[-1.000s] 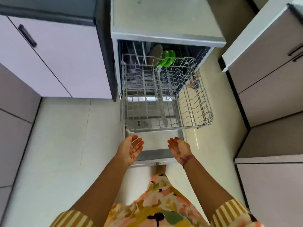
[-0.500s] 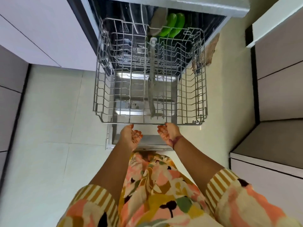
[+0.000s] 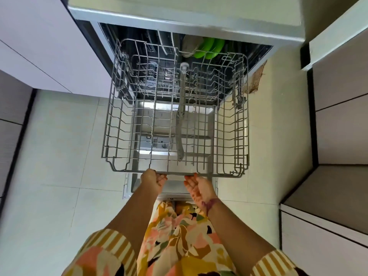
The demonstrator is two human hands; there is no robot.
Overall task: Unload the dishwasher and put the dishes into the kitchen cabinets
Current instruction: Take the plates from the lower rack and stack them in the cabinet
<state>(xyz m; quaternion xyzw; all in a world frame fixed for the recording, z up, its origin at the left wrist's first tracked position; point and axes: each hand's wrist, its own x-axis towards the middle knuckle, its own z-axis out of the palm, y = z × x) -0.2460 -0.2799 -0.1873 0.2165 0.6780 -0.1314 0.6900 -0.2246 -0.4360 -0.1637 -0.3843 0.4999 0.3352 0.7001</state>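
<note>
Both hands reach under the near rim of the pulled-out wire rack (image 3: 175, 108). The left hand (image 3: 154, 181) curls around the rim; the right hand (image 3: 200, 187) lies palm-up, fingers relaxed, touching it. Green plates (image 3: 210, 47) stand far inside the dishwasher (image 3: 185, 16).

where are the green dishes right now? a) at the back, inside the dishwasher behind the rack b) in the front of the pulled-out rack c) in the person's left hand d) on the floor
a: the green dishes stand upright at the back, inside the dishwasher opening, while the pulled-out rack in front looks empty.
</note>
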